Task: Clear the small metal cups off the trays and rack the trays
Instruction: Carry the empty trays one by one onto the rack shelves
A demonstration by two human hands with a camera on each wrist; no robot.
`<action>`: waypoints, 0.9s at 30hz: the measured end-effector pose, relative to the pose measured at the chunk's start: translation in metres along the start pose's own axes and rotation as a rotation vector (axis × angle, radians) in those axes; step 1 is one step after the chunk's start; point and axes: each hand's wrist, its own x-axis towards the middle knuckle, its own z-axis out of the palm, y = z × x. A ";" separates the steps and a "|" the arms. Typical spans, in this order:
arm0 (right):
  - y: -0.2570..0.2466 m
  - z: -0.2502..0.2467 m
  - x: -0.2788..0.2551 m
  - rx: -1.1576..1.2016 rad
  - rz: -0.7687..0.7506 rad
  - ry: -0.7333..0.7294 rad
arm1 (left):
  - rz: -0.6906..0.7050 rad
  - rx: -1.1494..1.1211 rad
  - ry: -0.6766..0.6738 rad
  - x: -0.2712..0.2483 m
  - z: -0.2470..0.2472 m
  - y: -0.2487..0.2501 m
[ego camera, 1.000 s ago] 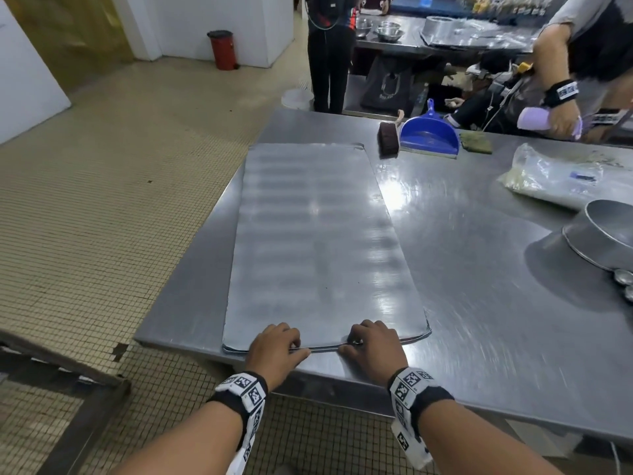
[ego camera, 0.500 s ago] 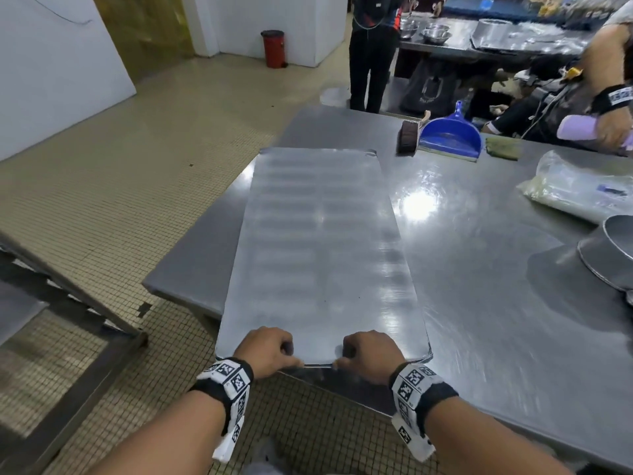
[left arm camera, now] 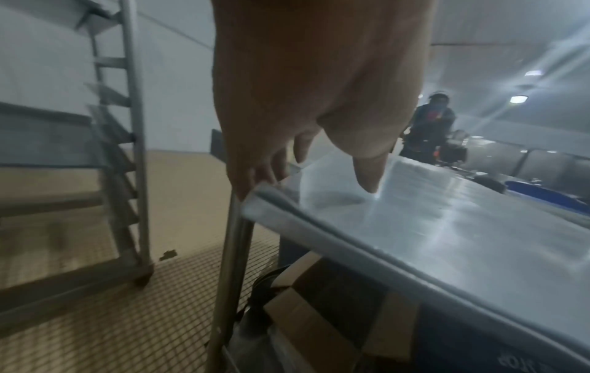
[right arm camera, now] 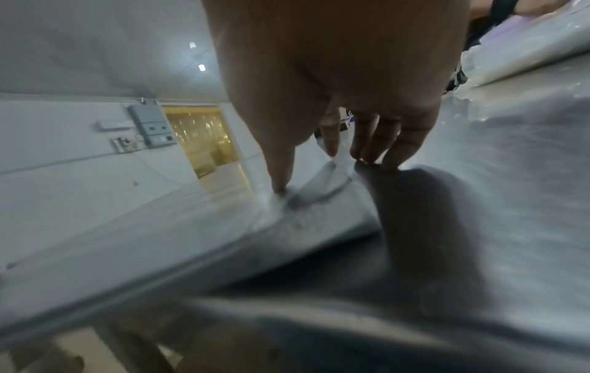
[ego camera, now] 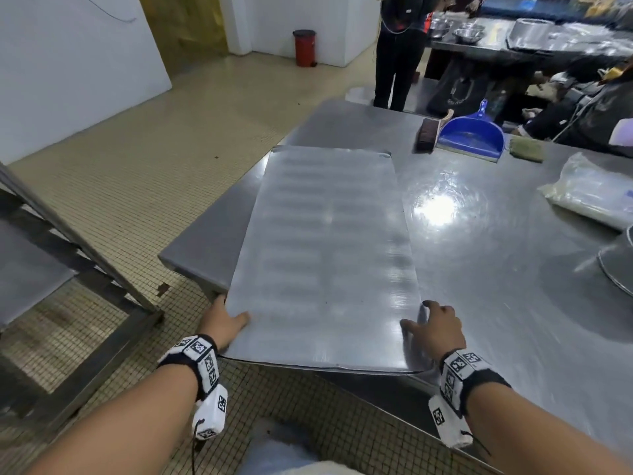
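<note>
A large flat metal tray (ego camera: 325, 252) lies lengthwise on the steel table (ego camera: 496, 286), bare on top, its near end sticking out past the table's front edge. My left hand (ego camera: 222, 320) holds the near left corner, thumb (left arm camera: 367, 171) on top and fingers under the rim of the tray (left arm camera: 447, 227). At the near right corner my right hand (ego camera: 435, 327) grips the side edge, thumb on the tray (right arm camera: 159, 239) and fingers down beside the rim. No small cups are in view.
A metal tray rack (ego camera: 85, 269) stands on the tiled floor to my left. On the table lie a brush (ego camera: 428, 132), blue dustpan (ego camera: 472, 135), plastic bag (ego camera: 589, 193) and a metal bowl (ego camera: 616, 269). A person (ego camera: 400, 53) stands beyond the table.
The tray has slid toward me and now overhangs the table's front edge. Both hands moved from the middle of its near edge out to the two near corners.
</note>
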 end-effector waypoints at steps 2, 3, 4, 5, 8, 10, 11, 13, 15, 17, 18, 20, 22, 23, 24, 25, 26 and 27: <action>0.000 0.007 -0.002 0.047 0.002 0.001 | 0.018 -0.093 -0.062 0.000 0.005 -0.009; 0.000 0.010 -0.003 0.053 0.003 0.004 | 0.026 -0.111 -0.057 -0.002 0.006 -0.011; 0.000 0.011 -0.003 0.050 0.003 0.009 | 0.033 -0.133 -0.045 -0.002 0.008 -0.014; 0.000 0.012 -0.004 0.047 0.004 0.009 | 0.032 -0.153 -0.038 -0.003 0.009 -0.015; 0.001 0.013 -0.005 0.038 -0.001 0.014 | 0.027 -0.183 -0.044 -0.001 0.011 -0.016; 0.002 0.013 -0.006 0.035 0.009 0.011 | 0.023 -0.186 -0.055 0.000 0.011 -0.016; 0.001 0.013 -0.006 0.036 0.018 0.009 | 0.018 -0.182 -0.061 0.001 0.011 -0.016; 0.000 0.013 -0.007 0.038 0.033 0.003 | 0.013 -0.171 -0.070 0.003 0.011 -0.016; -0.001 0.014 -0.008 0.045 0.044 0.004 | 0.004 -0.159 -0.086 0.004 0.010 -0.017; -0.003 0.014 -0.009 0.053 0.056 0.005 | 0.000 -0.151 -0.094 0.006 0.009 -0.018; -0.004 0.014 -0.010 0.058 0.065 0.005 | 0.000 -0.153 -0.101 0.006 0.009 -0.018; -0.006 0.014 -0.012 0.065 0.078 0.009 | -0.002 -0.157 -0.116 0.008 0.007 -0.018; -0.009 0.014 -0.014 0.065 0.089 0.016 | 0.004 -0.144 -0.144 0.010 0.004 -0.016; -0.011 0.014 -0.016 0.068 0.095 0.017 | 0.002 -0.134 -0.161 0.012 0.001 -0.015; -0.012 0.016 -0.018 0.072 0.101 0.017 | -0.005 -0.132 -0.177 0.016 -0.001 -0.015; -0.014 0.018 -0.022 0.075 0.107 0.017 | -0.015 -0.136 -0.192 0.021 -0.005 -0.016; -0.015 0.021 -0.027 0.079 0.116 0.017 | -0.028 -0.141 -0.205 0.026 -0.009 -0.018; -0.017 0.025 -0.033 0.085 0.122 0.019 | -0.043 -0.142 -0.220 0.031 -0.015 -0.021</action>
